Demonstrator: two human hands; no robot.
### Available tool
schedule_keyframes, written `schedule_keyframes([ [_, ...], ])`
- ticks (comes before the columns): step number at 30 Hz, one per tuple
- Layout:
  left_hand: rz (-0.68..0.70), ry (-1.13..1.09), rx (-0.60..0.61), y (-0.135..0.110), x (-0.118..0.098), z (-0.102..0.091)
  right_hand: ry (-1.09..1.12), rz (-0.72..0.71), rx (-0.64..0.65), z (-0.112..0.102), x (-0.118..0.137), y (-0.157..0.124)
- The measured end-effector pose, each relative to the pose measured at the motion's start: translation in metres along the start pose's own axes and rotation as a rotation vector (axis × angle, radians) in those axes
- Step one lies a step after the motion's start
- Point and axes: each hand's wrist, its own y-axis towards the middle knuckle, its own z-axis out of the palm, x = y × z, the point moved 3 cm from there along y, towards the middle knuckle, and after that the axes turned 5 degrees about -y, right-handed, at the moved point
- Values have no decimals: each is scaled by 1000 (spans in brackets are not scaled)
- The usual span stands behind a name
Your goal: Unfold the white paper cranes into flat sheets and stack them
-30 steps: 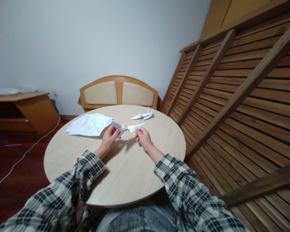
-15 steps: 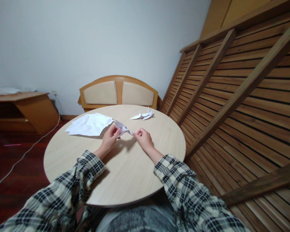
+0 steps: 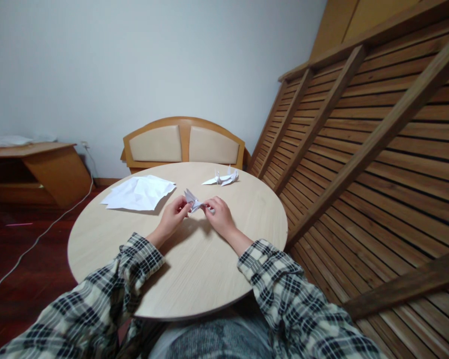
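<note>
A small folded white paper figure [image 3: 195, 203], with pointed flaps standing up at its left, is held between both hands just above the round table [image 3: 194, 279]. My left hand [image 3: 174, 215] is closed on its left side, thumb and fingers pinching the paper. On the other side, my right hand [image 3: 220, 215] grips a narrow end that shows a little under the fingers. Part of the figure is hidden by the fingers. Beyond it lie folded paper cranes [image 3: 224, 177], close together near the table's far right edge.
White paper sheets [image 3: 140, 193] lie at the table's left. A padded headboard [image 3: 183, 142] stands behind the table, and a slatted wooden panel [image 3: 359, 149] leans along the right. On the left are a wooden desk [image 3: 56, 169] and a white cable [image 3: 41, 238] across the floor.
My right hand has shifted its hold inward along the paper, its fingers now more curled over it. The figure's flaps have swung more upright. Cranes and sheets have stayed put.
</note>
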Motion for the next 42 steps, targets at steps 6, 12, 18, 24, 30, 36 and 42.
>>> schedule_keyframes([
  [6, -2, -80, -40, 1, 3, 0, 178, 36, -74, -1, 2, 2],
  [12, -39, -219, -92, 3, -1, 4, 255, 99, -116, -3, 4, 3],
  [18, -120, -315, -115, 1, 2, 5, 427, 257, -88, 6, -6, 1],
  [24, -202, -429, -140, 1, 9, 6, 620, 341, -66, 10, -8, 1],
  [30, -274, -510, -165, -2, 9, 10, 738, 424, -93, 9, -9, 3],
  [36, -369, -565, -176, -4, 8, 12, 839, 542, -156, 12, -14, 3],
  [42, -391, -534, -81, -6, 4, 13, 1017, 685, -191, 13, -18, 2],
])
